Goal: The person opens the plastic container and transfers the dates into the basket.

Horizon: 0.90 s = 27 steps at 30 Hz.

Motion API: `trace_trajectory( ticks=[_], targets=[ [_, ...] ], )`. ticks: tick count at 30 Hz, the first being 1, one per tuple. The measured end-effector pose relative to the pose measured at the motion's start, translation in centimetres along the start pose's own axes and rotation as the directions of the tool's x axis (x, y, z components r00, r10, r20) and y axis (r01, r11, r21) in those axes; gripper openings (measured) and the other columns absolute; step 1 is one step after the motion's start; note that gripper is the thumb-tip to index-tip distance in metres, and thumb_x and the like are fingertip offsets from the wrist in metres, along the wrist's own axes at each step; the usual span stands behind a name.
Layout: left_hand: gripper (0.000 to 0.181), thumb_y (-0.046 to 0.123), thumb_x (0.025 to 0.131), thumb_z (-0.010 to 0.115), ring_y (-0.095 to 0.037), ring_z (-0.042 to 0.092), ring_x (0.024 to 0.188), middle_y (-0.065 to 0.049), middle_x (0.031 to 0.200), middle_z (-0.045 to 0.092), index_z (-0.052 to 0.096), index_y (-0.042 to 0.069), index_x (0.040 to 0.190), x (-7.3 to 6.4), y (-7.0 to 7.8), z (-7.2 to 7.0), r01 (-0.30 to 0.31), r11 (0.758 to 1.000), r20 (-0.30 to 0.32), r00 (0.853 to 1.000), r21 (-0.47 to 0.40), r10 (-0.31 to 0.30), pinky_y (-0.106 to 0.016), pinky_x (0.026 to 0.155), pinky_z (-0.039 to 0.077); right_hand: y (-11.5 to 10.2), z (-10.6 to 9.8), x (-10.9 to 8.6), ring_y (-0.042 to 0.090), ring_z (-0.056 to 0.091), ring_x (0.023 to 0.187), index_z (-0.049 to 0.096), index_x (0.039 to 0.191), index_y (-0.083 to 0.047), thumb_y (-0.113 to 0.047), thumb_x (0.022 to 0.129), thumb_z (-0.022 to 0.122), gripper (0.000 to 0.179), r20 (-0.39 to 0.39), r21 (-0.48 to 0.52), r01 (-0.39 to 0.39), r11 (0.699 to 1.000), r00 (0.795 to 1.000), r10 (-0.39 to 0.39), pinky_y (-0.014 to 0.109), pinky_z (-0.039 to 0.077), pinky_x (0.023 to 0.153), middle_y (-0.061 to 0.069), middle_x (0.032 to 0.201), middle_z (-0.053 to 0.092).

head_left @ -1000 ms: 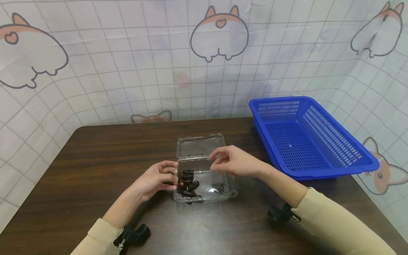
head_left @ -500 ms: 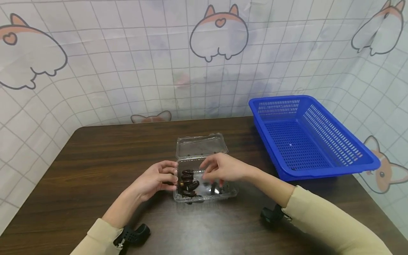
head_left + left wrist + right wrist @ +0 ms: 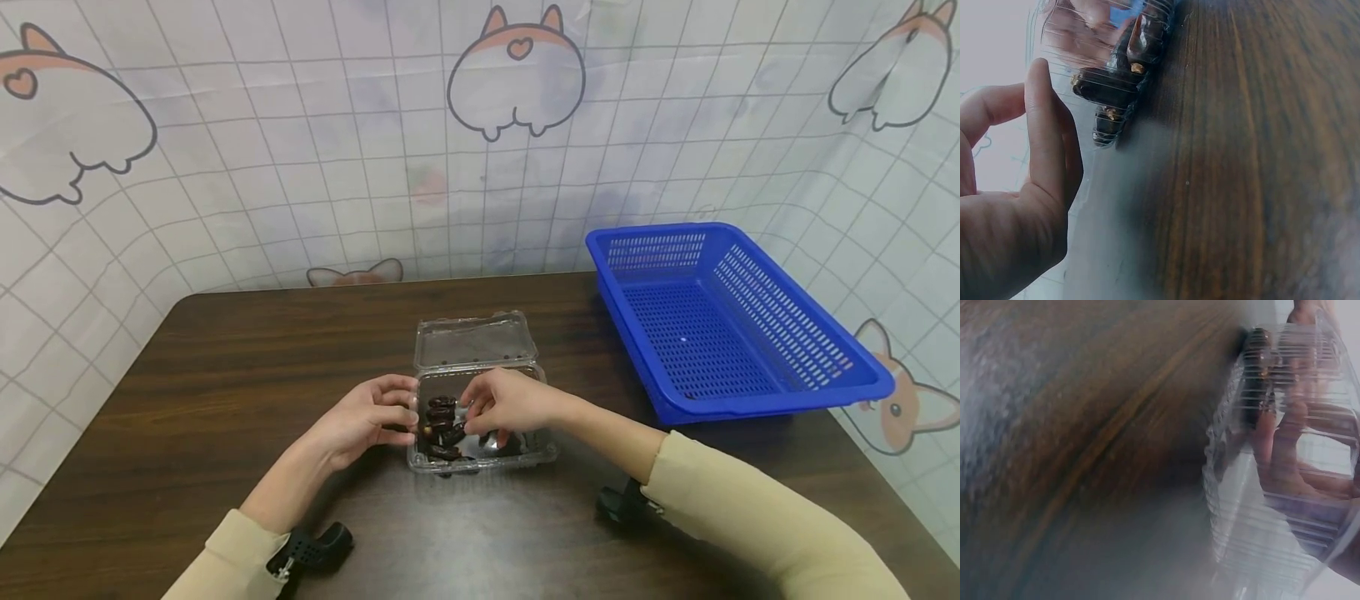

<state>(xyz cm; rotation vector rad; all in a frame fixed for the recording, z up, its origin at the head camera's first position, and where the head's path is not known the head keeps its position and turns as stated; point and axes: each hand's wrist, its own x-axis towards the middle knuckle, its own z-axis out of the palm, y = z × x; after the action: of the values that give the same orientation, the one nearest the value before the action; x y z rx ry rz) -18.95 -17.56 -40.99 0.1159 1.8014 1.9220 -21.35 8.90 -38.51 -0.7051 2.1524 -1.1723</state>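
Observation:
A clear plastic clamshell box (image 3: 517,458) stands on the table, its lid (image 3: 476,342) folded back behind it. Several dark brown dates (image 3: 441,414) lie along the box's left side. In the left wrist view, dates (image 3: 1107,87) with pale stem ends show through the ribbed wall. My left hand (image 3: 375,417) touches the box's left wall with its fingertips. My right hand (image 3: 510,404) reaches into the box, thumb and forefinger apart, with the fingertips right at the dates. Through the box wall, the right wrist view shows that hand (image 3: 1297,487) close by the dates.
A blue plastic basket (image 3: 630,350) with slotted walls stands at the right back of the dark wood table (image 3: 285,350). White grid-patterned curtain (image 3: 300,167) with dog drawings hangs behind and to both sides.
My right hand has come down and leftward from over the box's right part to the dates. The left hand has stayed at the box's left wall.

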Motion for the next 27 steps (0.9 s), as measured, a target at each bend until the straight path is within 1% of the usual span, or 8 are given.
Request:
trace_trajectory(
  ticks=[4, 8, 12, 18, 21, 24, 27],
  targets=[
    [0.055, -0.004, 0.093, 0.063, -0.018, 0.061, 0.081, -0.009, 0.106, 0.054, 0.037, -0.008, 0.141, 0.0, 0.0, 0.1, 0.006, 1.0, -0.009, 1.0, 0.0, -0.006, -0.035, 0.076, 0.062, 0.0, 0.5, 0.4, 0.027, 0.07, 0.076, 0.063, 0.12, 0.007, -0.004, 0.092, 0.076, 0.032, -0.018, -0.038, 0.002, 0.999, 1.0, -0.003, 0.037, 0.062, 0.06, 0.006, 0.096, 0.068],
    [0.056, -0.004, 0.092, 0.064, -0.019, 0.06, 0.082, -0.01, 0.108, 0.054, 0.037, -0.008, 0.141, 0.1, 0.0, 0.1, 0.012, 1.0, -0.02, 1.0, 0.008, -0.011, -0.035, 0.076, 0.062, -0.1, 0.8, 0.7, 0.022, 0.069, 0.07, 0.065, 0.111, 0.004, -0.001, 0.09, 0.077, 0.024, -0.03, -0.099, 0.017, 0.995, 0.999, -0.02, 0.033, 0.061, 0.058, 0.006, 0.092, 0.065],
    [0.057, -0.004, 0.092, 0.064, -0.019, 0.059, 0.082, -0.011, 0.11, 0.053, 0.037, -0.008, 0.142, 0.1, 0.0, 0.1, 0.008, 1.0, -0.02, 1.0, 0.012, -0.008, -0.035, 0.077, 0.062, 0.0, 1.1, 0.9, 0.017, 0.066, 0.063, 0.066, 0.104, 0.0, 0.001, 0.089, 0.078, 0.019, -0.033, -0.169, 0.028, 0.985, 0.999, -0.034, 0.029, 0.059, 0.056, 0.004, 0.089, 0.063],
    [0.056, -0.004, 0.092, 0.065, -0.02, 0.06, 0.082, -0.012, 0.11, 0.053, 0.038, -0.008, 0.141, 0.2, 0.2, 0.0, -0.002, 1.0, -0.012, 1.0, 0.028, 0.002, -0.036, 0.077, 0.062, -0.2, 1.4, 1.0, 0.012, 0.062, 0.06, 0.068, 0.098, -0.004, 0.0, 0.086, 0.08, 0.017, -0.045, -0.251, 0.041, 0.967, 0.998, -0.054, 0.026, 0.057, 0.055, 0.002, 0.084, 0.062],
    [0.055, -0.004, 0.092, 0.065, -0.02, 0.06, 0.083, -0.011, 0.109, 0.053, 0.039, -0.008, 0.14, 0.1, 0.1, 0.0, 0.006, 0.999, -0.017, 1.0, 0.035, -0.005, -0.037, 0.077, 0.063, -0.1, 1.7, 1.1, 0.01, 0.061, 0.061, 0.071, 0.095, -0.006, -0.001, 0.085, 0.082, 0.016, -0.058, -0.306, 0.051, 0.951, 0.996, -0.073, 0.025, 0.056, 0.058, -0.001, 0.081, 0.063],
    [0.055, -0.005, 0.091, 0.066, -0.021, 0.06, 0.083, -0.011, 0.108, 0.054, 0.04, -0.008, 0.14, 0.1, 0.0, 0.0, 0.004, 0.999, -0.018, 1.0, 0.035, -0.004, -0.037, 0.078, 0.063, 0.1, 2.0, 1.3, 0.007, 0.06, 0.066, 0.072, 0.093, -0.009, -0.004, 0.083, 0.084, 0.015, -0.074, -0.379, 0.063, 0.923, 0.992, -0.098, 0.023, 0.054, 0.063, -0.004, 0.078, 0.063],
    [0.056, -0.004, 0.091, 0.066, -0.021, 0.059, 0.082, -0.011, 0.107, 0.054, 0.039, -0.009, 0.14, 0.1, 0.0, -0.2, 0.0, 0.999, -0.009, 1.0, 0.039, 0.001, -0.037, 0.077, 0.063, 0.1, 2.2, 1.5, 0.006, 0.059, 0.071, 0.073, 0.091, -0.01, -0.006, 0.084, 0.084, 0.014, -0.069, -0.431, 0.079, 0.899, 0.99, -0.12, 0.023, 0.053, 0.067, -0.006, 0.077, 0.063]
  ],
)
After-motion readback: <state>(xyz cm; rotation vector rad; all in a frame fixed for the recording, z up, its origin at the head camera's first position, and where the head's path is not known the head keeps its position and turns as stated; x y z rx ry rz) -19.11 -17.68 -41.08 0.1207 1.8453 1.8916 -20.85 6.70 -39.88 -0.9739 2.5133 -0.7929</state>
